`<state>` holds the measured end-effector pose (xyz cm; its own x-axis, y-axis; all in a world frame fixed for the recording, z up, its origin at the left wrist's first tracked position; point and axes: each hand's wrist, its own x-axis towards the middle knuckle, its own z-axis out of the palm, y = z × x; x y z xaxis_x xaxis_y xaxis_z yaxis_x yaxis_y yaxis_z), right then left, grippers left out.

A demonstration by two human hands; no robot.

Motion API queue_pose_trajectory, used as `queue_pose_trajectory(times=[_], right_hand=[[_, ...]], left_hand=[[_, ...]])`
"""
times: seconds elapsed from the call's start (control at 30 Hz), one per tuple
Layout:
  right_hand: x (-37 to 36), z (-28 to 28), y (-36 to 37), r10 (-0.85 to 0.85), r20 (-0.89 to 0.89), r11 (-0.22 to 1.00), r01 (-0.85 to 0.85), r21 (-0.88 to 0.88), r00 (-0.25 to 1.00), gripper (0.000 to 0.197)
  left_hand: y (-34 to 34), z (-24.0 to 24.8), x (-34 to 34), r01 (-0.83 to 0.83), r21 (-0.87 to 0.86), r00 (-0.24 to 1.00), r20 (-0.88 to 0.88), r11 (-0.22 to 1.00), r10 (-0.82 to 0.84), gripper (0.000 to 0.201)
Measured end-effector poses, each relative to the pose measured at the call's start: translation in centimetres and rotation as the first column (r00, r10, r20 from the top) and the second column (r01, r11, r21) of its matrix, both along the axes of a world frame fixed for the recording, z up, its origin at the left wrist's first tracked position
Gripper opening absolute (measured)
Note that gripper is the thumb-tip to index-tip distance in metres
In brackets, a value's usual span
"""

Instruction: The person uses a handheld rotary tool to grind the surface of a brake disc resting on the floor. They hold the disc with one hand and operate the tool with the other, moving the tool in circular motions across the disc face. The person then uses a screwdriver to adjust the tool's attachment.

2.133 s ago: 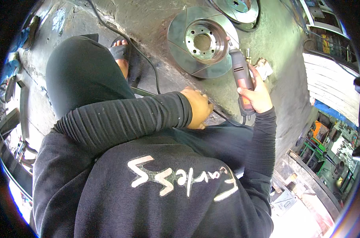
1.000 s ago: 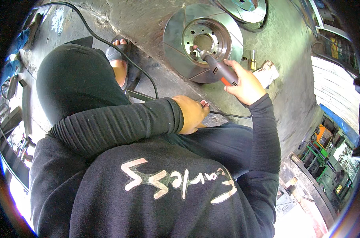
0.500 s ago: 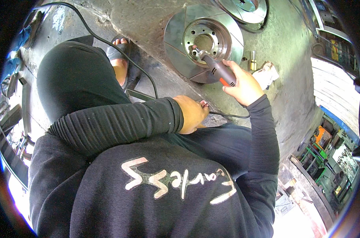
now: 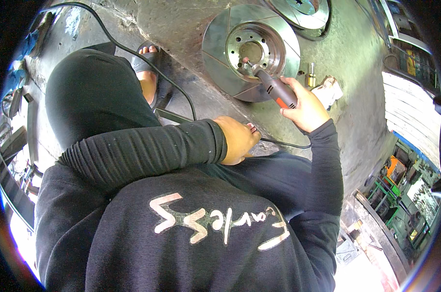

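My right hand is wrapped around a dark grey electric die grinder with an orange patch on its body. Its small reddish bit is over the bolt-hole face of a brake disc with slotted faces, lying flat on the floor. Whether the bit touches the metal is hard to tell. Across my lap, my left hand is closed around a black power cord, which comes out past its curled fingers; the fingertips are partly hidden.
A second brake disc lies at the far right of the first. A yellow-handled screwdriver and a crumpled white rag are on the floor right of the disc. The cord loops past my sandalled foot.
My right hand and the die grinder have shifted slightly right, and the bit has moved right and a little nearer along the disc's hub. My left hand has barely moved.
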<state>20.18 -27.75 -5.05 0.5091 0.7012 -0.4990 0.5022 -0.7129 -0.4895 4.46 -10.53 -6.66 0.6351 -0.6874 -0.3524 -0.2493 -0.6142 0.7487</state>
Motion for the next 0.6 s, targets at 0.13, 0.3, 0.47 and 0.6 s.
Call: queue_pose_trajectory(times=[0.13,0.3,0.47,0.6], right_hand=[[-0.1,-0.7,0.1,0.026,0.014,0.996,-0.027,0.08,1.0,0.069],[-0.1,-0.9,0.8,0.022,0.01,0.996,-0.023,0.081,1.0,0.069],[0.1,-0.9,0.5,0.046,0.024,0.997,-0.048,0.06,0.999,0.069],[0.3,-0.1,0.3,0.044,-0.007,0.999,-0.044,-0.003,0.999,0.068]], left_hand=[[0.0,0.0,0.1,0.029,0.025,0.999,-0.016,0.999,-0.028,0.06],[-0.5,-1.9,-1.1,-0.082,-0.029,0.986,0.147,0.996,0.085,0.045],[-0.4,-1.6,-0.9,-0.092,-0.038,0.986,0.137,0.995,0.097,0.044],[-0.4,-1.3,-0.8,-0.097,-0.04,0.985,0.138,0.994,0.102,0.045]])
